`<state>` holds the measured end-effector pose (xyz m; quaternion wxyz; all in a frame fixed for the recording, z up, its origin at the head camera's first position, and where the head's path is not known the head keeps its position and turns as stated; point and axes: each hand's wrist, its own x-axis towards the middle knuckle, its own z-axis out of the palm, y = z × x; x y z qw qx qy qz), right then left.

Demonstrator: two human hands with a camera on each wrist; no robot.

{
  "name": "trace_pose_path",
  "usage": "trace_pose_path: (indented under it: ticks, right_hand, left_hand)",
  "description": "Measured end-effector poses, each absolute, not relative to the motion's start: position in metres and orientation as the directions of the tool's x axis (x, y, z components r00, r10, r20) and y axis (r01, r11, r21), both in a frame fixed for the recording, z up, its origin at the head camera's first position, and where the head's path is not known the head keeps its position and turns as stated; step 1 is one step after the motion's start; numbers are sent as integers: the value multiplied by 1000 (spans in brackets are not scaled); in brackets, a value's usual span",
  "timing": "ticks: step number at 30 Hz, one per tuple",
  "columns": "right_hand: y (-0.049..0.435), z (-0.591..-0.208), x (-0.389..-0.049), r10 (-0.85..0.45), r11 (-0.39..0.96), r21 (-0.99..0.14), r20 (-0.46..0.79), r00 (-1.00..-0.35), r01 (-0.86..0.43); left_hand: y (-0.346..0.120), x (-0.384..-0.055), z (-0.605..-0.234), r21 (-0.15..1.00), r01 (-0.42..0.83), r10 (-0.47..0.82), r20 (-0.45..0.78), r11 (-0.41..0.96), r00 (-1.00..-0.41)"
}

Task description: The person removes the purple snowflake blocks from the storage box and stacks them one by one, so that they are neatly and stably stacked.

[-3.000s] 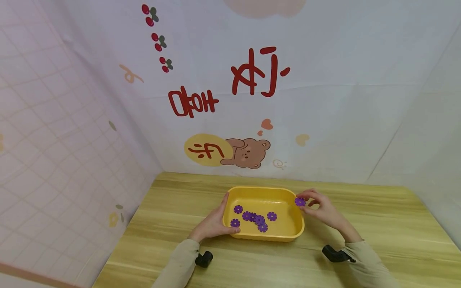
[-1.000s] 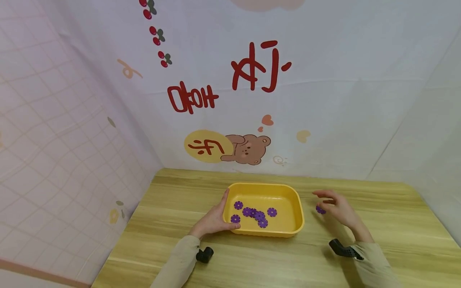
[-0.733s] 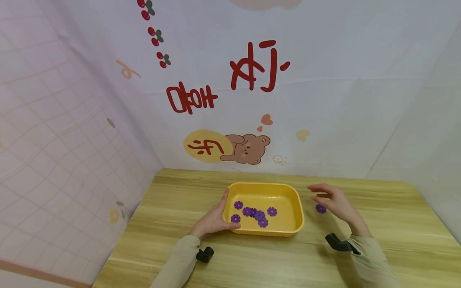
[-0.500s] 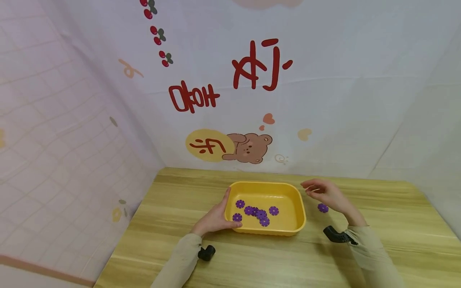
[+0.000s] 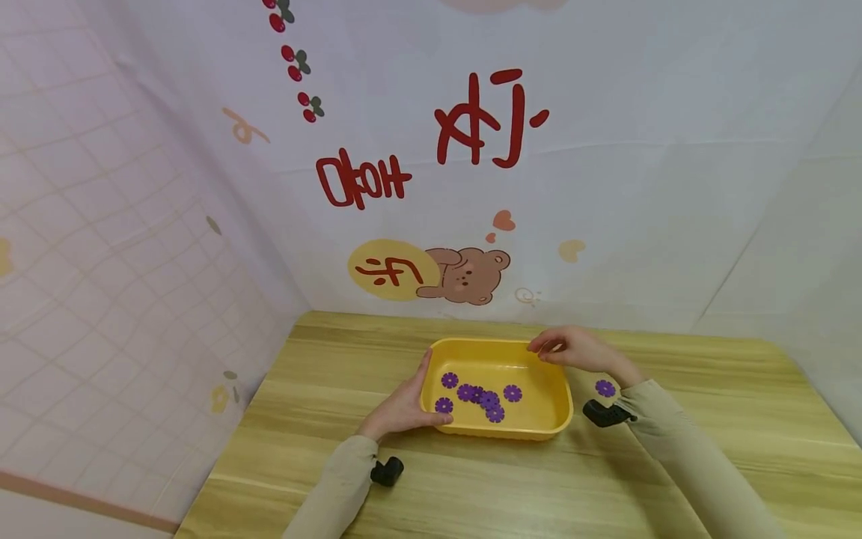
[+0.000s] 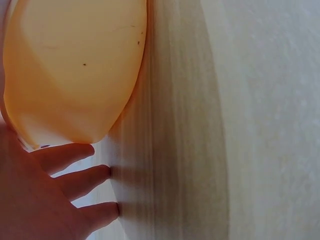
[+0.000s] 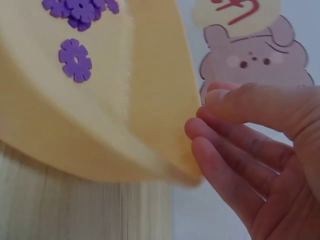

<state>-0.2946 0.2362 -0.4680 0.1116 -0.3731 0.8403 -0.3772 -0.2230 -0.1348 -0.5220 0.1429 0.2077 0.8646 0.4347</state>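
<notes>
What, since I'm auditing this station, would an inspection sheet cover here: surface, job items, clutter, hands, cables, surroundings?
Surface: wood-grain table.
Job's things: yellow tray holding several purple discs, some overlapping; one loose purple disc lies on the table to the tray's right.
Clutter: nothing seen.
Left hand: left hand grips the tray's left end, thumb over the near rim.
Right hand: right hand is at the tray's far right rim, nothing visibly held; contact unclear.
Cables: nothing seen.
Surroundings: white wall with printed bear and red characters.
</notes>
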Motion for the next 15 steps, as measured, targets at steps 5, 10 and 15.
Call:
trace_pose_path:
  ticks: [5, 10, 15]
  right_hand:
    - [217, -465, -304, -751, 434, -728, 32, -659, -530]
    - [198, -470, -308, -787, 420, -747, -16, -617, -516]
    - [181, -479, -312, -815, 394, -765, -36, -578, -510]
  left_hand:
    - [-135, -223, -520, 815, 235, 487, -64, 529, -871]
    - [-135, -222, -520, 815, 234, 491, -69, 530, -869]
    - [-136, -223, -520, 807, 237, 494, -77, 540, -866]
